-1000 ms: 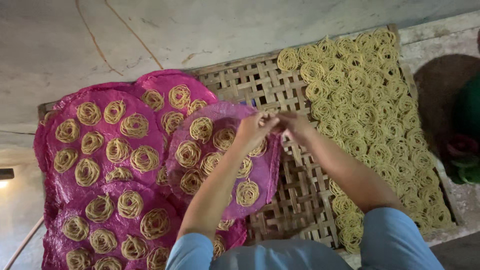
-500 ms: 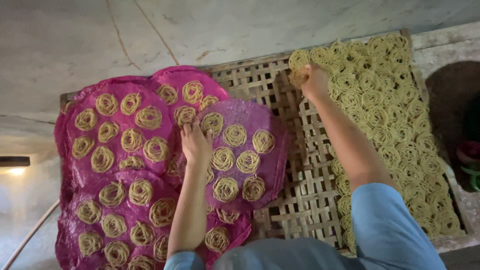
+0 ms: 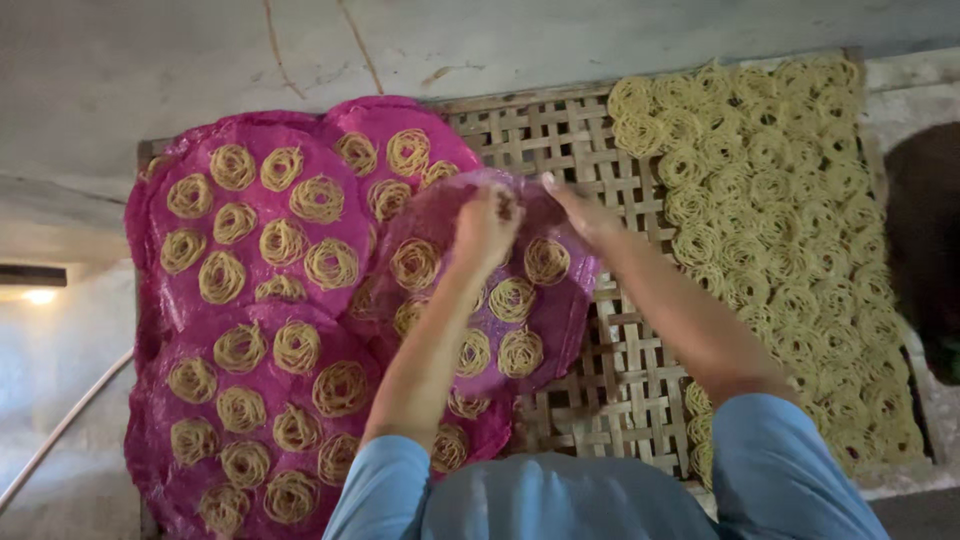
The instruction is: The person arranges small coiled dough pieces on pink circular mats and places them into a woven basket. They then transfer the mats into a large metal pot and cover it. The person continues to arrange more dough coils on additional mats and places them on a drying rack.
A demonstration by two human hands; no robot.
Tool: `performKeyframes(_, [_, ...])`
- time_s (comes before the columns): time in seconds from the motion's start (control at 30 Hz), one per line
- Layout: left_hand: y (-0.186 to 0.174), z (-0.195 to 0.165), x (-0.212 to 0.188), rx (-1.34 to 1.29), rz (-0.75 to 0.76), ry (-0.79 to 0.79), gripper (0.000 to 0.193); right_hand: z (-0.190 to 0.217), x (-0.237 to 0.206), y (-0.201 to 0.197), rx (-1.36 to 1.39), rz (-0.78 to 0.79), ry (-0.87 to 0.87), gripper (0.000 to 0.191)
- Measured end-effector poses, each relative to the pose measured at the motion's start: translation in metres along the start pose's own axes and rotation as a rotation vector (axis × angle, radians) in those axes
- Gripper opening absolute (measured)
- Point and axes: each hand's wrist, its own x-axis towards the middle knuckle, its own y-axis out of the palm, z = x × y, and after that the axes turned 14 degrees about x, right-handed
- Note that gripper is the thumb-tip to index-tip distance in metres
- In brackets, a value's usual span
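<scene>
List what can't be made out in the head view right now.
- Left hand: motion-blurred; cannot tell whether its fingers pinch a noodle coil or the top pink mat.
- Right hand: fingertips blurred, contact with the mat unclear.
- Lower mats: cut off by the bottom edge; partly hidden by the blue sleeves.
- Woven tray: near edge hidden by the sleeves.

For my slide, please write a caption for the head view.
Both hands meet over a pink mat of noodle coils on a woven tray.
</scene>
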Motion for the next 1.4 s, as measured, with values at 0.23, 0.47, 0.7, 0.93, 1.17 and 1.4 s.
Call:
performKeyframes(0.23, [0.04,-0.015,-0.04,0.165,0.004,0.322,0.046,0.01,0.011,-0.048,0.295,-0.18,-0.159,0.031])
performKeyframes(0.47, [0.052,-0.005,-0.06,0.554,0.162,0.351,0.041,-0.008,0.029,-0.109,-0.624,-0.461,-0.785,0.034])
performKeyframes(0.7, [0.05,-0.009,-0.044,0.589,0.254,0.197,0.041,-0.011,0.031,-0.11,-0.914,-0.665,-0.998,0.041])
performKeyframes(0.93, [0.053,-0.031,-0.044,0.33,0.475,0.093,0.029,-0.041,-0.026,-0.08,-0.833,-0.295,-0.209,0.04])
performKeyframes(1.17, [0.055,-0.071,-0.076,-0.137,0.442,0.037,0.054,-0.076,-0.06,-0.076,0.298,-0.044,0.07,0.027])
performKeyframes(1.4, [0.007,-0.002,-0.064,0.579,-0.024,0.175,0.045,-0.053,-0.026,-0.117,0.422,-0.139,-0.221,0.02])
